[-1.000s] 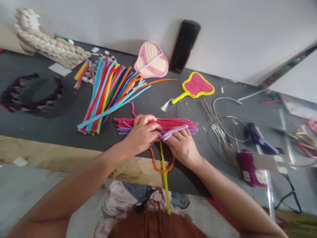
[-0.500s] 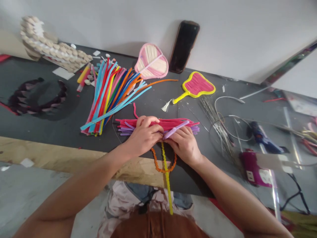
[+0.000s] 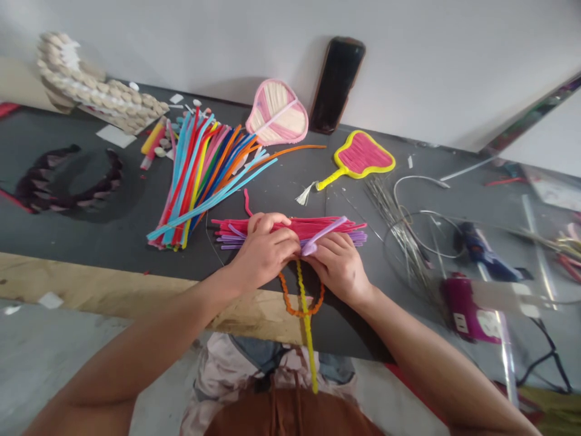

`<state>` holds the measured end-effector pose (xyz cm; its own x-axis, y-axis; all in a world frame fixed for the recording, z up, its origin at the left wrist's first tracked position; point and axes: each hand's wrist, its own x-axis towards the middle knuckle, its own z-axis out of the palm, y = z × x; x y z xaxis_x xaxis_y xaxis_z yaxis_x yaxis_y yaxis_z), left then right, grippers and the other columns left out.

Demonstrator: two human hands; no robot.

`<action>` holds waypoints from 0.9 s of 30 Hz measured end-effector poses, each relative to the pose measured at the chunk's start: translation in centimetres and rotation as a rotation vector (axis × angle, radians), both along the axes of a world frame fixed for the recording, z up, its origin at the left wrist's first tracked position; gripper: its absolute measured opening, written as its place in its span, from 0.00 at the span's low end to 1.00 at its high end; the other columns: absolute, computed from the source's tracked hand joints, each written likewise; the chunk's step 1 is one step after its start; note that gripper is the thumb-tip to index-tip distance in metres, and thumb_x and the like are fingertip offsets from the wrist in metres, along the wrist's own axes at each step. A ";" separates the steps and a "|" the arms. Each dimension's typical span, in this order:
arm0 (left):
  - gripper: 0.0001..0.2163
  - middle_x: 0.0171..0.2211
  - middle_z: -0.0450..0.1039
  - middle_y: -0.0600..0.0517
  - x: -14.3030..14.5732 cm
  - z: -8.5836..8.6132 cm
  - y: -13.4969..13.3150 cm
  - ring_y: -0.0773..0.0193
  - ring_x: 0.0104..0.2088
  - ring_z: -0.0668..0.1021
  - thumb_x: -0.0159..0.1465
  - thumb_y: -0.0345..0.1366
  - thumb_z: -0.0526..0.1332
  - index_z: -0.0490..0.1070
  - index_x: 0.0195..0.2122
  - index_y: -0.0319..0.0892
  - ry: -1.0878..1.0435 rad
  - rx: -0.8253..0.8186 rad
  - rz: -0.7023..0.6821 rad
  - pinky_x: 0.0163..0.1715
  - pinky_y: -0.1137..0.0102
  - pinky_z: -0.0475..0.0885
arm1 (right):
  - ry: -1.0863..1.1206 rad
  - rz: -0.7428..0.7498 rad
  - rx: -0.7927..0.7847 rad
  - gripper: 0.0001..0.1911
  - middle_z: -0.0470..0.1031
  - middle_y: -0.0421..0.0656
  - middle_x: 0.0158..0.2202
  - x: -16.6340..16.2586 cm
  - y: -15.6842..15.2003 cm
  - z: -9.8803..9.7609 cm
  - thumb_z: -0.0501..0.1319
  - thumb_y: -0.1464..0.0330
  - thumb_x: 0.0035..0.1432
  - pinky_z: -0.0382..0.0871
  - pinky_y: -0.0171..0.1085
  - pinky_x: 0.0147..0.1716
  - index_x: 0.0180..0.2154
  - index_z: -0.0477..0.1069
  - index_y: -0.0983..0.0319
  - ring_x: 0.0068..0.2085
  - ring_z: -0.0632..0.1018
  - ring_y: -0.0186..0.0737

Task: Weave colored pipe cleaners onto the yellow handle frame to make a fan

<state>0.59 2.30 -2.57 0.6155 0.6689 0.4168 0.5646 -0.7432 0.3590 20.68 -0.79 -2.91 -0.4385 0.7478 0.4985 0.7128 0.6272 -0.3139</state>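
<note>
Surface (image 3: 281, 188): dark grey, wood-faced along part of its front edge, crowded with stems, wire and tools. The clutter leaves little slack; a wide sweep of either arm could, in my judgement, drag something along.

Multicoloured stem bundle (image 3: 186, 188): beyond the left hand, fanned at its far end, loose blue stems lying across it. Risk: a nudge scatters it.

Crimson stems (image 3: 318, 226) and lilac stems (image 3: 233, 246): side by side, directly under and behind the fingers. Likely fault: a loose stem catches in the work, fuzz snagging fuzz.

Left hand (image 3: 271, 247) and right hand (image 3: 338, 265): nearly meeting over the near side of this pile. Fingers of both are bent inward, apparently pinching the lower end of the purple stem; exact contact hidden behind the knuckles. Uneven pressure might kink the wire core or let the join slip.

Yellow stem (image 3: 309, 339): drops from between the hands, past the front edge, over the lap. Its free tail could catch on clothing and pull.

Orange loop (image 3: 292, 312): crimped, hanging below the hands, crossing the yellow stem. Possible tangle or flattening.

Purple stem (image 3: 327, 231): upper end slants free over the right hand. If left loose, it may spring back and unwind.
</note>
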 end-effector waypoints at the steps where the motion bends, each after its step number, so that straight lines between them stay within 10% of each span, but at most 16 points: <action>1: 0.08 0.39 0.79 0.55 0.0 0.1 0.0 0.56 0.52 0.69 0.68 0.35 0.58 0.76 0.34 0.47 0.001 0.009 -0.010 0.51 0.56 0.56 | 0.001 -0.003 -0.003 0.09 0.80 0.41 0.32 0.0 0.0 0.0 0.59 0.68 0.65 0.63 0.38 0.40 0.32 0.74 0.59 0.36 0.74 0.38; 27: 0.08 0.35 0.80 0.56 -0.2 0.8 -0.2 0.53 0.53 0.69 0.66 0.38 0.60 0.78 0.32 0.48 0.001 -0.006 0.011 0.51 0.52 0.54 | 0.283 0.027 -0.250 0.05 0.79 0.41 0.33 0.1 0.1 1.0 0.60 0.70 0.62 0.67 0.42 0.41 0.34 0.73 0.58 0.37 0.77 0.40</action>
